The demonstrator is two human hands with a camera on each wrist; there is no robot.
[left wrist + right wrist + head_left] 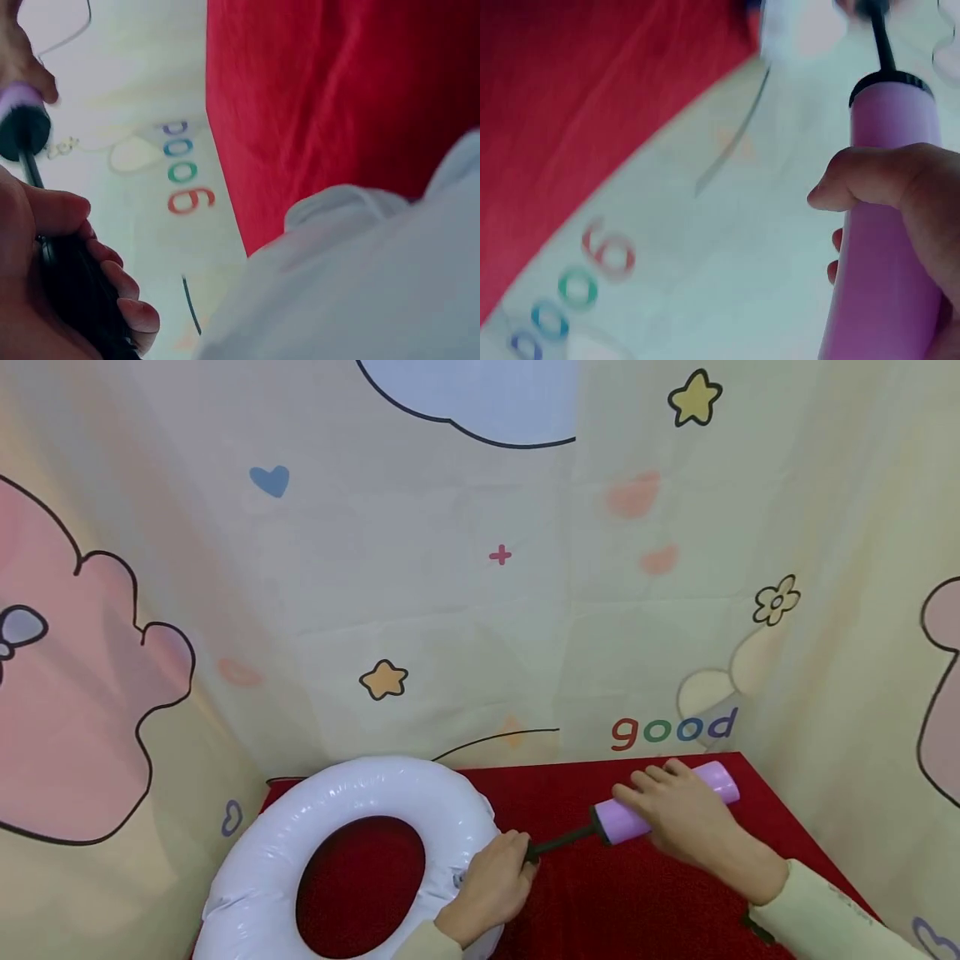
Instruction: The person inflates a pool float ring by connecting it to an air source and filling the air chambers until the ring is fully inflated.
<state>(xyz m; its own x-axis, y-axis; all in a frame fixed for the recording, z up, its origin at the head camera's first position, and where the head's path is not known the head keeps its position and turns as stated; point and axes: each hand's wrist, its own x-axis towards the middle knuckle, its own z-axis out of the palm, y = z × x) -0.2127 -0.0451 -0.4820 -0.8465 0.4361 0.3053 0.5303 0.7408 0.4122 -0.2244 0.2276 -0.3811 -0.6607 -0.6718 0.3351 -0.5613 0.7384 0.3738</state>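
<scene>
A hand pump with a purple barrel is held up over the red cloth, tilted in the head view. My right hand grips the barrel, thumb across it in the right wrist view. Fingers of my left hand curl round the pump's black handle. Between the hands a length of dark rod shows outside the barrel. The white inflatable swim ring lies left of the pump, puffed out with some creases. Beside my left hand a small clear valve shows on the ring.
A red cloth covers the table under the ring and the pump. Cream curtains printed with stars, hearts and the word "good" hang close behind the table and on both sides.
</scene>
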